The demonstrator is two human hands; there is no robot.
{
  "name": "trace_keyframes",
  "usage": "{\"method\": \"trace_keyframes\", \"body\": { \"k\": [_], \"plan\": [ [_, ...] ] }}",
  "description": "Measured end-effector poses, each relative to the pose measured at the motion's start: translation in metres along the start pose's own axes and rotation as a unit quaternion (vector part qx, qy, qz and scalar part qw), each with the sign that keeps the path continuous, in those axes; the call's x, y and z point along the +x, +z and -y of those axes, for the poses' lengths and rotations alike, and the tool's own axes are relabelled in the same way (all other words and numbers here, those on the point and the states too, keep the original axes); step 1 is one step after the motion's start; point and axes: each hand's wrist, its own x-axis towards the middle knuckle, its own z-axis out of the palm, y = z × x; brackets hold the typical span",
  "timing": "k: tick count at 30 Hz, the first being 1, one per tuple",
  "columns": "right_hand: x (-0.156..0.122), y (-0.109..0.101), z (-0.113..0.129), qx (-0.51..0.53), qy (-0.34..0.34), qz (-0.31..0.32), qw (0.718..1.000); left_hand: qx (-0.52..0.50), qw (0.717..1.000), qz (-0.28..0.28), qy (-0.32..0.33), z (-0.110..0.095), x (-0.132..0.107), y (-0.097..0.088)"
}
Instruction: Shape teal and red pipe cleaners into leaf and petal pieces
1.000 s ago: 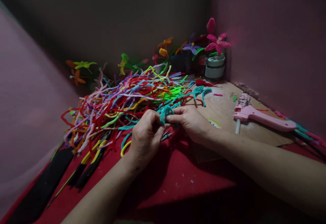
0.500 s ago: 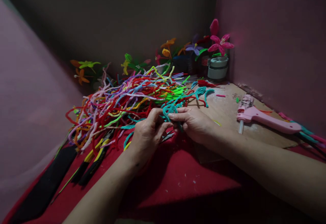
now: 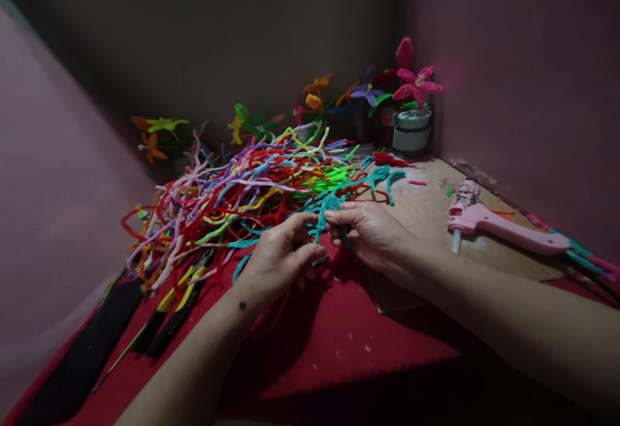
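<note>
Through the head camera I have the bent teal pipe cleaner point(image 3: 330, 202) between my two hands, above the red tabletop point(image 3: 353, 355). Its looped end points up and away from me, and a loose tail drops back toward me, so its long axis runs roughly away from me rather than across from hand to hand. My right hand point(image 3: 380, 232) has the firmer claim: its grip is closed, thumb and forefinger pinching the right side of the loop. My left hand point(image 3: 278, 255) is just beside the tail, from the left, forefinger stretched to it and thumb parted below, so I read that grip as open; whether the fingertip actually touches, I cannot tell.

Just beyond my hands and to the left spreads the pile of pipe cleaners point(image 3: 242, 184). Pliers point(image 3: 177, 306) lie at its near edge. Well to the right, a pink glue gun point(image 3: 506, 227) rests on a board point(image 3: 421, 210).
</note>
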Motion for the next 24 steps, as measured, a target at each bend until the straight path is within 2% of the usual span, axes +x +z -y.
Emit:
{"method": "trace_keyframes", "body": {
  "k": [3,6,9,15,19,24],
  "plan": [
    [-0.0003,-0.0003,-0.0011,-0.006,-0.023,0.002,1.0,-0.05,0.997,0.038,-0.046,-0.004,0.0011,-0.0011],
    [0.0004,-0.0012,-0.0038,-0.008,-0.028,0.032,0.999,-0.15,0.982,0.088,-0.069,-0.0026,0.0023,-0.0006],
    [0.0027,-0.0033,-0.0074,-0.022,-0.015,0.046,0.999,-0.189,0.978,0.06,-0.058,0.0023,0.0033,0.0011],
    [0.0034,-0.005,-0.0065,-0.059,-0.056,0.026,0.996,-0.109,0.993,0.003,-0.052,0.0037,0.0044,0.0042],
    [0.0021,-0.0026,-0.0036,-0.074,-0.073,-0.001,0.995,-0.106,0.993,0.002,-0.044,0.002,0.0048,0.0041],
    [0.0052,-0.0028,-0.0061,-0.009,-0.076,0.024,0.997,-0.175,0.981,0.026,-0.076,0.0032,0.0069,0.0002]
  ]
}}
